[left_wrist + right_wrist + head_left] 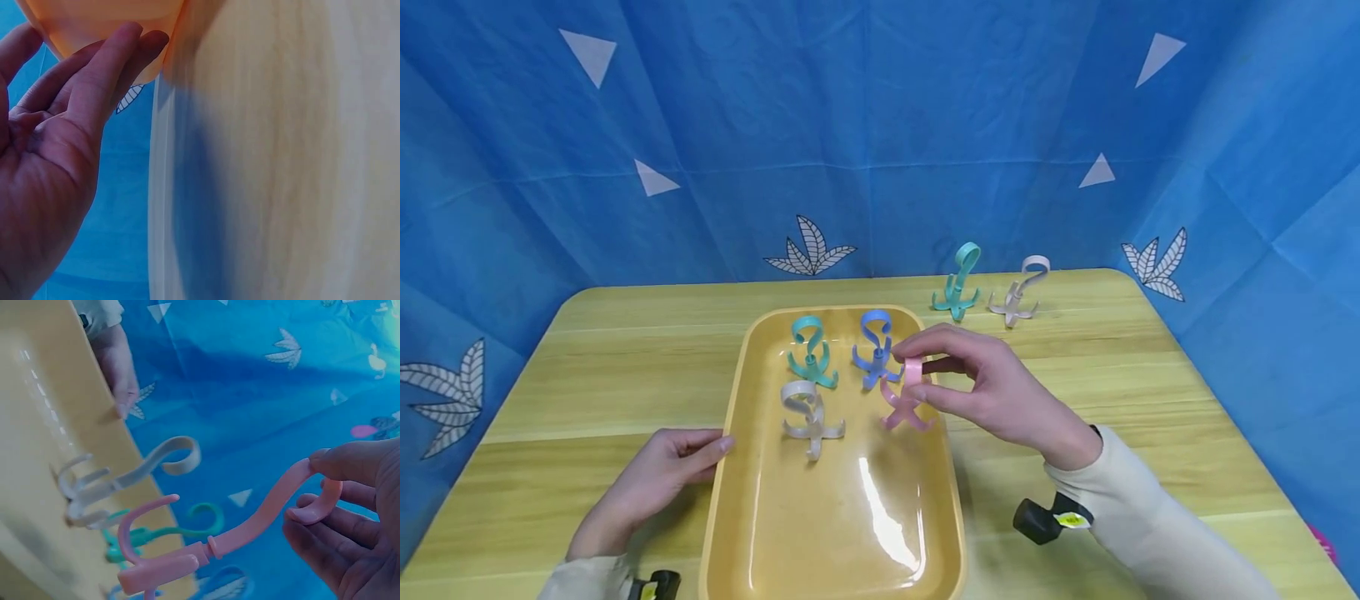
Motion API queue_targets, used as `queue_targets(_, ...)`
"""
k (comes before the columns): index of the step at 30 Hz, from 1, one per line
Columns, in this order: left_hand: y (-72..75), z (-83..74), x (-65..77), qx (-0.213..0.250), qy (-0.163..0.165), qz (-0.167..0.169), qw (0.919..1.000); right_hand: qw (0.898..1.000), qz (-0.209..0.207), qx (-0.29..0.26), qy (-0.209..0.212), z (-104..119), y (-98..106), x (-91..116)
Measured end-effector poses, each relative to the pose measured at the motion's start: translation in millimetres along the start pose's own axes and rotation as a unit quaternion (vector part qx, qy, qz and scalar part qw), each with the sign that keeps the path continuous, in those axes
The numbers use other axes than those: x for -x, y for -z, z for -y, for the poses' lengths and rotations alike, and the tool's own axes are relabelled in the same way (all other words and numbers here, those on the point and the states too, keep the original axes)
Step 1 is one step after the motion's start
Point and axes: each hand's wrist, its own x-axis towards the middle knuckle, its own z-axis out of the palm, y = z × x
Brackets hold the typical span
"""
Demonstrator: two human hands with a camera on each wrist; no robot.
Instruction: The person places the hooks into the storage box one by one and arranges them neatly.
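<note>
My right hand (992, 387) pinches the curled top of a pink multi-prong hanging hook (256, 525), its prongs pointing down over the right side of a yellow tray (842, 533). In the head view I cannot tell whether those prongs touch the tray floor. At the tray's left rim, my left hand (662, 475) holds the edge, thumb at the rim and fingers against the outer wall. Inside the tray stand a green hook (812, 367), a blue hook (877, 362) close by the pink one, and a whitish hook (812, 425) nearer me.
Beyond the tray's far right corner, another green hook (956, 292) and a pale pinkish-grey hook (1015, 298) stand on the wooden table (625, 358). A blue patterned cloth (850, 125) hangs behind the table's back edge and along both sides.
</note>
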Motion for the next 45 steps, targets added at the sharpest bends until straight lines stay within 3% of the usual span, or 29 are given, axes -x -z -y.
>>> queue_targets(7,-0.9,1.5,-0.7,0.009,-0.009,0.006,0.9999,0.999,0.030,0.000,-0.040,-19,-11,-4)
queue_targets(18,1.9,-0.9,-2.2,0.010,-0.008,0.007,0.9999,0.996,0.034,0.033,-0.074,-29,-20,-7)
queue_targets(29,5.4,-1.5,-3.6,0.021,-0.017,0.035,0.9990,0.994,0.050,0.048,-0.087,-37,-22,-4)
queue_targets(34,5.0,-0.8,-2.9,0.025,-0.015,0.031,0.9991,0.992,0.048,0.071,-0.092,-36,-20,-2)
queue_targets(45,3.9,-0.1,-2.8,0.034,-0.018,0.040,0.9985,0.993,0.039,0.070,-0.083,-36,-15,2)
